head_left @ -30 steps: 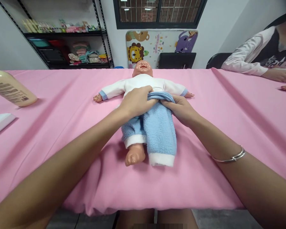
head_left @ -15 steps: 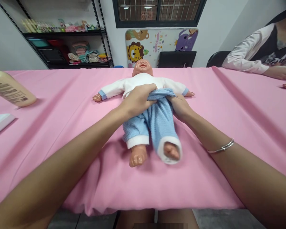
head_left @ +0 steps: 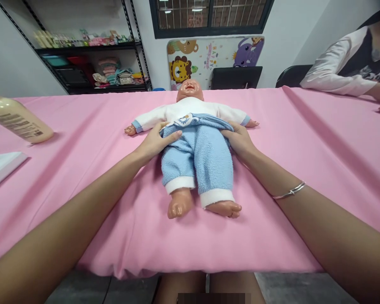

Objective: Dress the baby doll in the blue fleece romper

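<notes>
Along the trousers [head_left: 213,162], the left hand [head_left: 156,140] has shifted outward.

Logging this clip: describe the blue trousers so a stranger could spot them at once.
On the pink-covered table, find the doll lying on its back. The blue trousers cover its legs, the left hand and right hand holding their sides near the waist. White cuffs and fuzzy blue fabric distinguish them from the white top above.

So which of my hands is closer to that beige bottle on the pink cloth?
Left. Your left hand grips the blue trousers on the side toward the beige bottle, with pink cloth between; your right hand is farther off, at the trousers' opposite side.
</notes>
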Demonstrator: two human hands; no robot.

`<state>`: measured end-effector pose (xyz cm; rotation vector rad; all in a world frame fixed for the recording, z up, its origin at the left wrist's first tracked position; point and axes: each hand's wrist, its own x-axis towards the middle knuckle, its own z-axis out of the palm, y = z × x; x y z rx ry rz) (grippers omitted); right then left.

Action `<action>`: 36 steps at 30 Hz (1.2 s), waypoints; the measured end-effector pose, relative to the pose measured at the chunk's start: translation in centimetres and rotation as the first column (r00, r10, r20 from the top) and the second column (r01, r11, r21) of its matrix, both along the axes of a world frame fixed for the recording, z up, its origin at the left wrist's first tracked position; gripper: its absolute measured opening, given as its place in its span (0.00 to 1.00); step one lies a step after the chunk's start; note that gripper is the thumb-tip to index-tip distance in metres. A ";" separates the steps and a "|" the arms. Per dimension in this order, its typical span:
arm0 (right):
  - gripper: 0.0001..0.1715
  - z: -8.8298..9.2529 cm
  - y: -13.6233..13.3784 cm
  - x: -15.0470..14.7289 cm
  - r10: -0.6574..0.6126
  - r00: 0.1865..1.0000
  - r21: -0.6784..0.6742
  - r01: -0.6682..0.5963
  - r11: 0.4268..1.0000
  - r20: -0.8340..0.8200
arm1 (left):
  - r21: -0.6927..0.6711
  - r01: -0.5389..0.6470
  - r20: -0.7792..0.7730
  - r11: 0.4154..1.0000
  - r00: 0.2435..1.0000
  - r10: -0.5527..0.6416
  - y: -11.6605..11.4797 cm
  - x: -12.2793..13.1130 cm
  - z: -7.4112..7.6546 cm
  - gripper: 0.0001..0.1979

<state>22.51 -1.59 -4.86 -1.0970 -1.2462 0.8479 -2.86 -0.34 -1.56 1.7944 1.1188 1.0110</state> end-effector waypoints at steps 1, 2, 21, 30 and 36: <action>0.17 0.0 0.0 -0.1 0.031 1.000 0.022 -0.031 0.999 -0.004 | -0.034 0.099 0.061 0.995 0.993 -0.097 0.0 -0.5 -0.3 0.34; 0.17 0.0 0.0 -0.1 0.055 0.998 0.032 -0.055 0.998 -0.003 | -0.060 0.175 0.106 0.983 0.980 -0.168 0.0 -0.9 -0.5 0.34; 0.15 0.8 -1.4 0.1 0.113 0.974 -0.270 -0.164 0.949 -0.196 | 0.174 -0.017 -0.067 0.985 0.997 0.029 1.0 -0.6 -0.4 0.16; 0.17 0.5 -1.2 -0.6 0.072 0.962 -0.131 -0.109 0.985 -0.264 | -0.181 0.160 0.268 0.970 0.957 -0.108 -0.2 -1.3 0.1 0.21; 0.12 0.3 -0.9 -0.9 0.092 0.909 -0.254 -0.209 0.944 -0.406 | -0.192 0.046 0.462 0.980 0.885 0.049 -0.9 0.9 -0.4 0.14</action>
